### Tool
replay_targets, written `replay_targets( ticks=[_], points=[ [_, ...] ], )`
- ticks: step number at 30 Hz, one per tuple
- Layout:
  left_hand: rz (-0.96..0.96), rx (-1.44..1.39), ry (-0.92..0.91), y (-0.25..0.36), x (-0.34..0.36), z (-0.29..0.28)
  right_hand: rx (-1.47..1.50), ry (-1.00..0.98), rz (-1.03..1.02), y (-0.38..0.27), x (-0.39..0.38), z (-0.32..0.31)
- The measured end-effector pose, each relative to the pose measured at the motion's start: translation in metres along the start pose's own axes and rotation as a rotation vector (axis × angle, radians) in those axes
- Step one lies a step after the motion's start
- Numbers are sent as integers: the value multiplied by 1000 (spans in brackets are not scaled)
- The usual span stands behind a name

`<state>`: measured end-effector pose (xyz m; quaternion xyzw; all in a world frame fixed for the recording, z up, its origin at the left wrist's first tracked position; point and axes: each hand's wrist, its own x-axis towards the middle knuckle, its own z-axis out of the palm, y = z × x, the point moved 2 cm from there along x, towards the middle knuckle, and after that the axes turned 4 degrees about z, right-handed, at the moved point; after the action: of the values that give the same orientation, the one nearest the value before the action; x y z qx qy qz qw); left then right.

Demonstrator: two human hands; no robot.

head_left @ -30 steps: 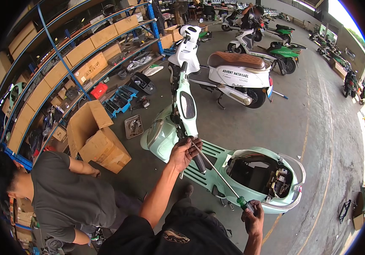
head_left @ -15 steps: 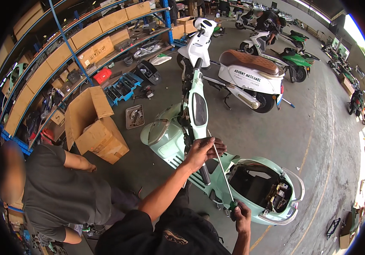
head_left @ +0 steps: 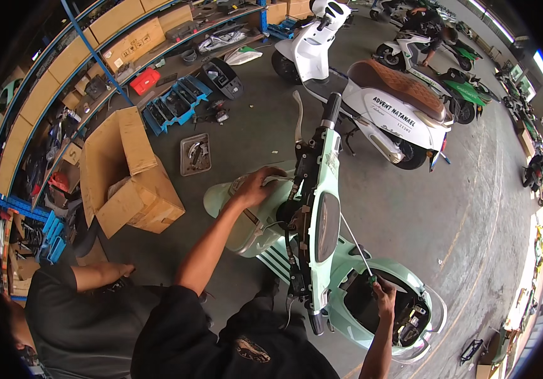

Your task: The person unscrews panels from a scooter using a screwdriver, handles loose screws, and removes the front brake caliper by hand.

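Note:
A mint-green scooter [head_left: 270,236] stands in front of me, its handlebar [head_left: 327,228] running lengthwise through the middle of the view. Dark wiring and brackets show along the handlebar's exposed front side. Over the scooter's front, just left of the handlebar, my left hand [head_left: 253,191] rests with curved, parted fingers; its fingertips are partly hidden. My right hand [head_left: 385,295] is closed round the green handle of a long screwdriver [head_left: 356,247], above the open seat compartment [head_left: 355,295]. The shaft slants up and away, and its tip end lies beside the handlebar's oval display [head_left: 329,226].
A white scooter [head_left: 385,117] with a brown seat stands beyond. To the left are an open cardboard box [head_left: 151,199], a metal parts tray [head_left: 195,165], a blue toolbox [head_left: 176,104] and loaded shelves. Another person [head_left: 88,316] is close at my left.
My left hand has left the screwdriver's tip and moved to the scooter's front. My right hand has shifted right and up with the screwdriver. The handlebar appears lower and further right.

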<state>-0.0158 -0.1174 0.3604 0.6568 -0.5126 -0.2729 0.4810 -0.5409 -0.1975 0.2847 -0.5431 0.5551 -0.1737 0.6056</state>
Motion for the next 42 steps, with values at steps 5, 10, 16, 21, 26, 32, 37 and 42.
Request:
replay_targets(
  ticks=[5, 10, 16, 21, 26, 32, 37, 42],
  points=[
    [106, 171, -242, -11, 36, 13, -190, -59, -71, -48, 50, -4],
    [-56, 151, -429, -5, 34, 10, -310, -205, -91, -92, 75, 3],
    [-81, 103, -326, 11, 23, 8, -368, -283, -252, -114, 105, 9],
    [-39, 158, -290, 6, 16, 12, -397, -307, -347, -123, 114, 12],
    [-33, 216, -340, 17, 20, 13, -347, -338, -399, -147, 116, 12],
    [81, 174, -283, 10, 13, 16, -492, -317, -445, -162, 120, 19],
    [-143, 41, 411, 18, -52, 20, -543, -291, -471, -173, 117, 22],
    [-347, -201, 582, 42, -220, 82, -506, -361, -276, -169, 125, 19]
  ],
)
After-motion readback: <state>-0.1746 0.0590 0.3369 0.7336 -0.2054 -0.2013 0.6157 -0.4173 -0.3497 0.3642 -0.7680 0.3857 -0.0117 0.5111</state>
